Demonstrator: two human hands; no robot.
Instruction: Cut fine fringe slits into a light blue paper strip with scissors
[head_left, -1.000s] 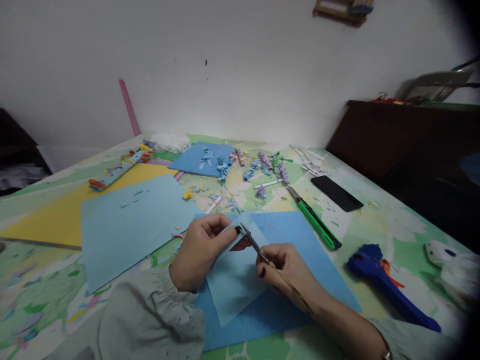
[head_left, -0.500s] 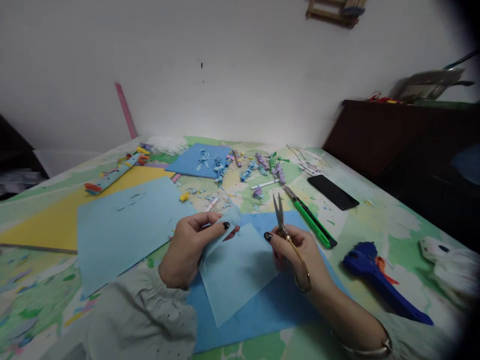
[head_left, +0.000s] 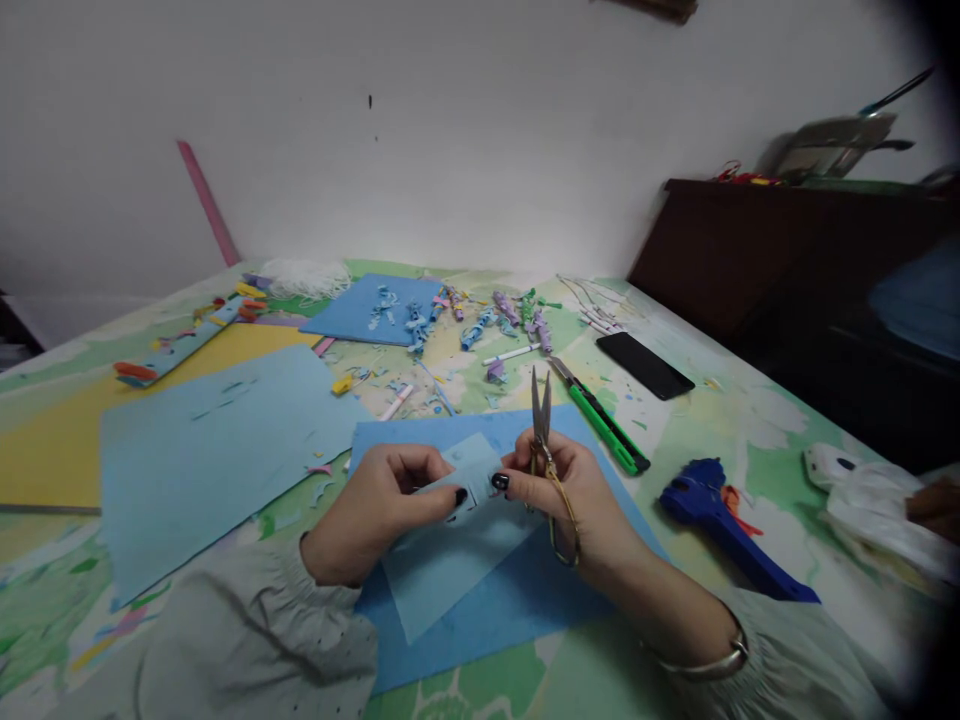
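Lower centre of frame: the left hand [head_left: 379, 510] pinches the upper edge of a small pale-blue paper sheet [head_left: 442, 565] between thumb and fingers; this sheet lies on a larger mid-blue paper sheet [head_left: 525, 600], which rests on the green-patterned table [head_left: 720, 420]; the right hand [head_left: 574, 495] is closed around gold-handled steel scissors [head_left: 541, 415], blades together and pointing up the frame, its thumb touching the same paper edge; the fingers of both hands hide the pinched part.

Left of centre: a large pale-blue card sheet [head_left: 217, 440] overlaps a yellow card sheet [head_left: 45, 440].

Right of the hands: a green utility knife [head_left: 604, 425] lies near the scissor blades; a flat black phone [head_left: 645, 365] lies beyond it; a blue plastic gun-shaped tool [head_left: 724, 520] lies near the right wrist; a white plastic bag [head_left: 877, 510] sits at the right edge.

Upper centre: curled blue and purple paper scraps [head_left: 480, 325]; a white marker pen [head_left: 510, 353].
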